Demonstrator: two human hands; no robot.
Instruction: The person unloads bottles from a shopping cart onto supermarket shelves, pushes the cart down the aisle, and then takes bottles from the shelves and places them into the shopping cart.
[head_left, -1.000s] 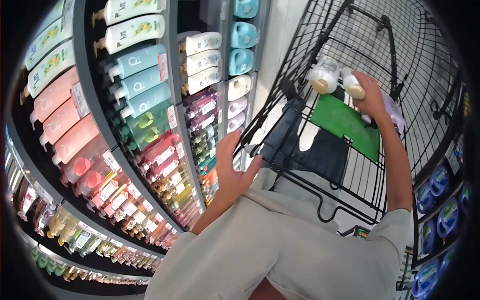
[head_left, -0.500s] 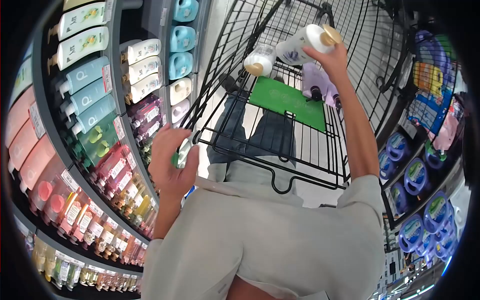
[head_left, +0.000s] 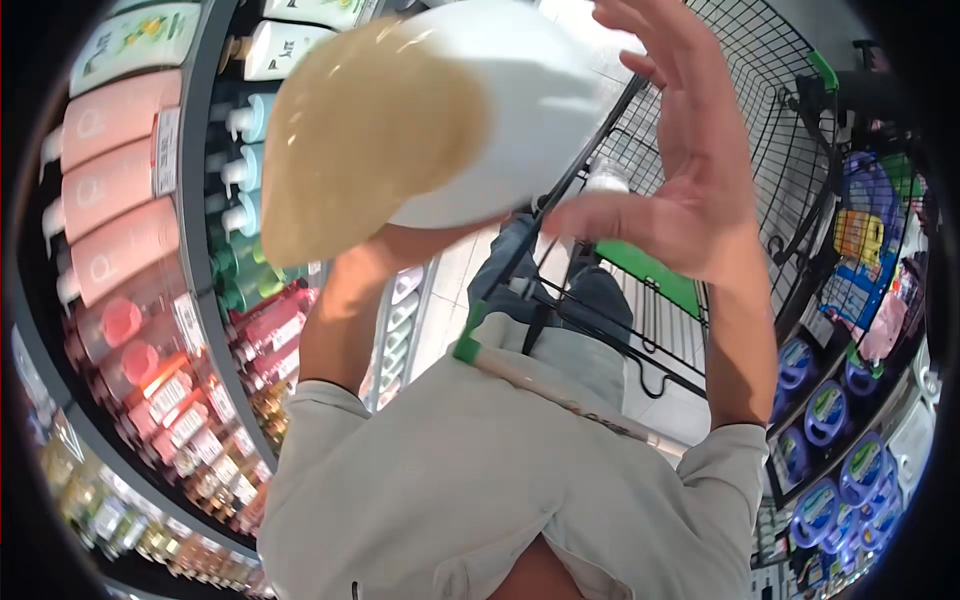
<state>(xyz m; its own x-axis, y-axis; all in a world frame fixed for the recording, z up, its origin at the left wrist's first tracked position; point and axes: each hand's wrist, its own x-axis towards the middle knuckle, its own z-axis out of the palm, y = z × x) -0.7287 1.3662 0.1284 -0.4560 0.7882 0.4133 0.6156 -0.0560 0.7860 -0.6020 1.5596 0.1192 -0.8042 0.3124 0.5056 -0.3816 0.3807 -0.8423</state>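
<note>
A white pump bottle (head_left: 530, 110) with a tan pump top (head_left: 370, 140) looms large, close to the camera and blurred. My left hand (head_left: 405, 248) is behind and under it, gripping it; the bottle covers most of the fingers. On the right, my right hand (head_left: 690, 180) is raised with its fingers apart and holds nothing. It is beside the bottle, in front of the black wire shopping cart (head_left: 765, 60). Inside the cart, part of another white bottle (head_left: 607, 176) shows above a green panel (head_left: 655, 275).
Shelves on the left carry pink pump bottles (head_left: 120, 185), blue pump bottles (head_left: 245, 170) and several smaller bottles lower down. Purple containers (head_left: 825, 415) line the right side. The cart handle (head_left: 550, 390) crosses in front of my body.
The white pump bottle has come up out of the cart toward the camera and passed from my right hand to my left. My right hand has let go and opened.
</note>
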